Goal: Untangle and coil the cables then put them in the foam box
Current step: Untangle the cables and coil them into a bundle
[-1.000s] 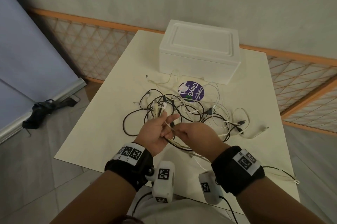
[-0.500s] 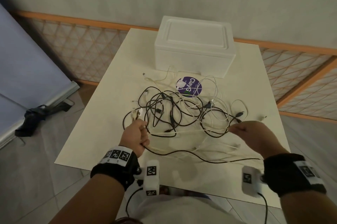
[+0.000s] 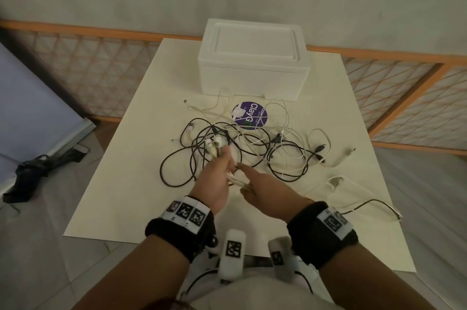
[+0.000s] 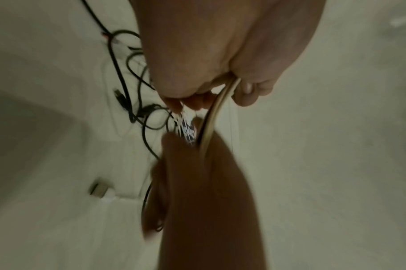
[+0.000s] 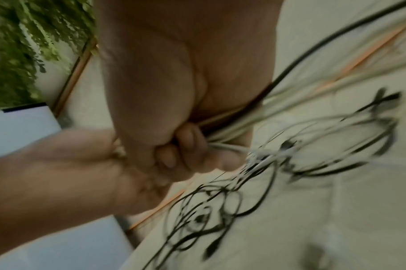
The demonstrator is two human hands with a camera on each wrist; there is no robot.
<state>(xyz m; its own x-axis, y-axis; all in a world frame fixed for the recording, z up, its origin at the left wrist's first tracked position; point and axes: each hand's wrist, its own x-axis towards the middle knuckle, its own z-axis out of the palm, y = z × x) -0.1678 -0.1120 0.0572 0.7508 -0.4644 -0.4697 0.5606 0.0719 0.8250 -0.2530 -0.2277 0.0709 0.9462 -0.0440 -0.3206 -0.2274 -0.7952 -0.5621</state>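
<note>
cables [image 3: 242,148]: black/white tangle, mid-table | foam box [image 3: 254,59]: white, lidded, behind

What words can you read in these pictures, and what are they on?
"ClayG": white letters on the round purple sticker lying on the table, under the cables and just in front of the foam box.
Smaller print on that sticker: too small to read.
Wrist bands: only black-and-white square code patterns, no words.
Foam box: no writing visible.
Wrist views: too blurred to read anything.
</note>
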